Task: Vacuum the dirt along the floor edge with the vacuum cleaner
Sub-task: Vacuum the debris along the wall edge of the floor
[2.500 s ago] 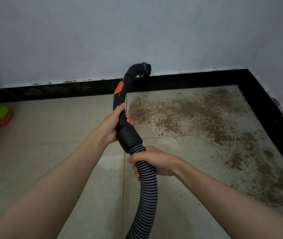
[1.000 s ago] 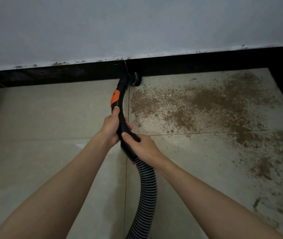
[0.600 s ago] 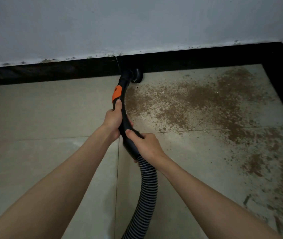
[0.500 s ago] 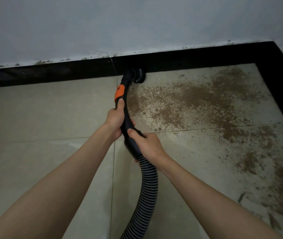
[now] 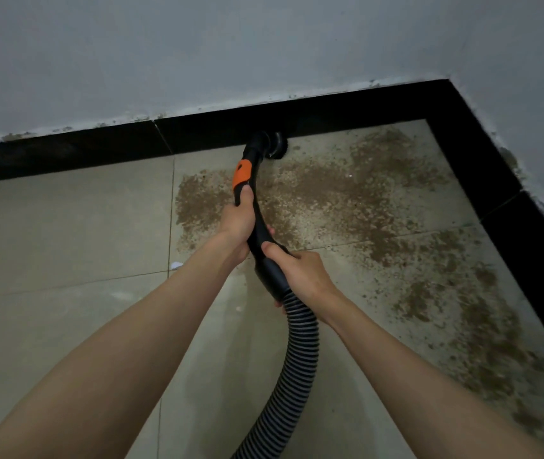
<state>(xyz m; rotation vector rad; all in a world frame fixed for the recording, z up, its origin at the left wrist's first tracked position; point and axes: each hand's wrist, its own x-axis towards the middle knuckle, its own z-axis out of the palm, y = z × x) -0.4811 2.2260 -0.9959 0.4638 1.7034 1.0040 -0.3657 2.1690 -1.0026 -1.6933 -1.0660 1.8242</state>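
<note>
Now both hands hold the black vacuum handle [image 5: 259, 223]. The left hand [image 5: 237, 223] is wrapped around it higher up, with its thumb pointing up at the orange button [image 5: 242, 175]. The right hand [image 5: 300, 273] is wrapped around the fat lower end, right where the ribbed hose [image 5: 292, 369] joins on. The two hands sit close together, one just above the other.

The handle bends up and away to a round brush head [image 5: 275, 145]. The brush head sits where the floor [image 5: 65, 233] meets the black baseboard [image 5: 347, 111], and it looks like it touches both. Brown dirt [image 5: 347, 200] lies on the tiles to the right of the handle and runs down along the right-hand edge. The hose curves down and leaves the picture at the bottom, so the vacuum's body is out of view. The brush is dark against the dark baseboard, so its bristles are hard to see.
</note>
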